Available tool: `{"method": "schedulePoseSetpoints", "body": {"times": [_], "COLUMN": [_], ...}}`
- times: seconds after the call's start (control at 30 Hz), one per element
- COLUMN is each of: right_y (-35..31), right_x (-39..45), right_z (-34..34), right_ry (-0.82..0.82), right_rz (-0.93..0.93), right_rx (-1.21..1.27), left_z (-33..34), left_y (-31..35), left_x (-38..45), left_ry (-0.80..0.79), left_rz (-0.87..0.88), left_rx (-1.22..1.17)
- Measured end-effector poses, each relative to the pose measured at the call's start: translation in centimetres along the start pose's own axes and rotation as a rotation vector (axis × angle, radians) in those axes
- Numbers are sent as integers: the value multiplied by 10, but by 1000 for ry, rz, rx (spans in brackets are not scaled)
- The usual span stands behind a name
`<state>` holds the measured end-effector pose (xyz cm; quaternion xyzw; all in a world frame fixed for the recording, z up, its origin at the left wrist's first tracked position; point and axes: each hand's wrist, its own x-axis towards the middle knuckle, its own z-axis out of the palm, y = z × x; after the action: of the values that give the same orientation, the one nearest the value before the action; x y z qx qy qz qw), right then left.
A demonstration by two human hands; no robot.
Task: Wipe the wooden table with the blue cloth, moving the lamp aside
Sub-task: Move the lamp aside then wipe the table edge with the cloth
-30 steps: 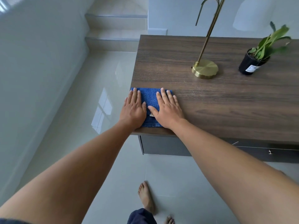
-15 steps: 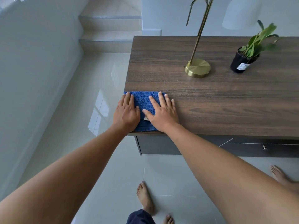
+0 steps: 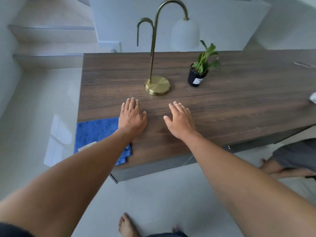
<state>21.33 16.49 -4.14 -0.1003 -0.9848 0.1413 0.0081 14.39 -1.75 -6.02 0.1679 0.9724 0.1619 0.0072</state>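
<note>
Wooden bench [image 3: 239,106]: blue cloth [image 3: 95,132] folded at near-left corner; brass lamp [image 3: 157,85] beyond. Left hand [image 3: 131,117] and right hand [image 3: 181,121], both flat-fingered, empty.

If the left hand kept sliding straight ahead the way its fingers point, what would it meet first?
Most likely the lamp's round brass base. The left hand, open over the table, points up and slightly right with only bare wood ahead. It may just pass the base's left edge; depth is unclear.

Glossy pale floor tiles [image 3: 51,103] reflect window light; 2 steps [image 3: 51,47] rise beyond, apparently stone, against plain white walls [image 3: 119,17].
</note>
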Motion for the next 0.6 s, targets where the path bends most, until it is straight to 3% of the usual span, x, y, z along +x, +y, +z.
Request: {"method": "schedulePoseSetpoints", "body": {"times": [0.27, 0.6], "right_y": [93, 158], "right_x": [18, 52], "right_z": [-37, -21], "right_ry": [31, -75], "right_rz": [88, -26], "right_rx": [-14, -12], "left_z": [34, 57], "left_y": [85, 103], "left_x": [25, 27], "left_ry": [-66, -28], "left_rz": [-55, -134], "left_rx": [-51, 3]}}
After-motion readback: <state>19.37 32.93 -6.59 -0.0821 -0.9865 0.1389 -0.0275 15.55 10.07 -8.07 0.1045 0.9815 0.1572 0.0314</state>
